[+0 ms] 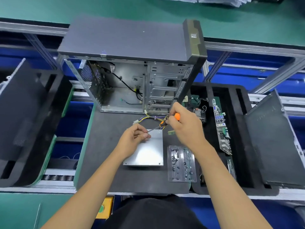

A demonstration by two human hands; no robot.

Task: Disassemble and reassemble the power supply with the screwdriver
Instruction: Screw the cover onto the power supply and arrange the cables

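My right hand [181, 124] grips the orange-handled screwdriver [162, 123], its shaft slanting down toward my left hand [135, 138], whose fingers pinch near the tip. The silver power supply [146, 151] lies flat on the dark mat [102, 154], just below the open computer case [132, 71], beside a clear screw tray [181, 163].

Green tabletop [165, 9] ran across the far side, with a stack of white papers [214, 0] at its far right edge. Grey aluminium frame rails [247, 47] crossed below it, over blue panels [239, 75]. A dark grey work mat [102, 154] covered the middle, edged in green. Black foam trays [33, 113] sat left and right of the mat. Conveyor rollers [57, 177] showed at the near left. A yellow box [105, 209] with a green button sat at the near edge. Light was even and bright, from overhead.
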